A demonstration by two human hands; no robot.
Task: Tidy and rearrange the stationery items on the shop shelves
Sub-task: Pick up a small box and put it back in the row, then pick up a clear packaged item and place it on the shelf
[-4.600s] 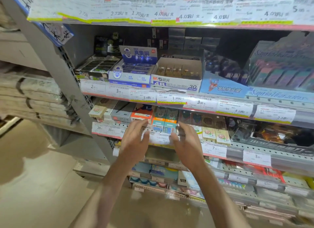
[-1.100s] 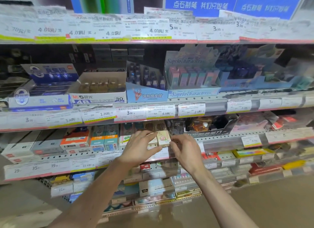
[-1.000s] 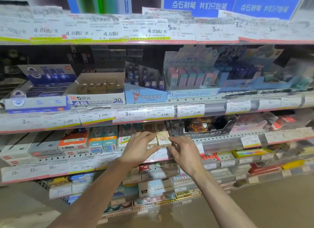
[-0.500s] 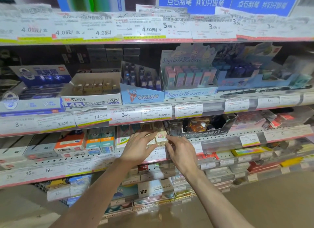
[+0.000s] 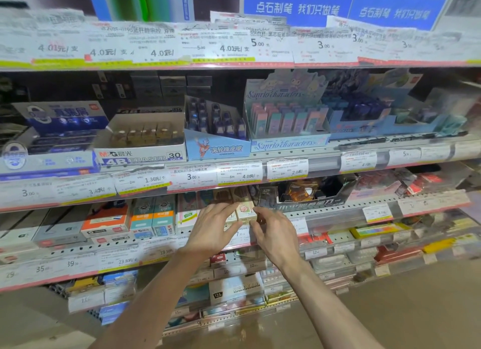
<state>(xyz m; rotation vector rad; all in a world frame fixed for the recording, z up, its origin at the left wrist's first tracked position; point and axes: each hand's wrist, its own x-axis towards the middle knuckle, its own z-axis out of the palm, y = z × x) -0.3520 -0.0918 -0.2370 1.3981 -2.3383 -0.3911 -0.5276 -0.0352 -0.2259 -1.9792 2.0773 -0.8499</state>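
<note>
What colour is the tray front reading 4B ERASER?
White cardboard eraser tray, blue lettering band; head view.

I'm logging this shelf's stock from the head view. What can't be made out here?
- Small beige box: left hand and right hand cover its lower edge and sides, so their grip is unclear.
- Boxes behind the beige box: shadowed under the shelf above.
- Top price labels: fine print blurred.
- Lowest shelf: arms cover part, the rest blurred.
- Far right packs: blurred.

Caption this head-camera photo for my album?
Left hand and right hand straighten a small beige eraser box on a stationery shop shelf.
</note>
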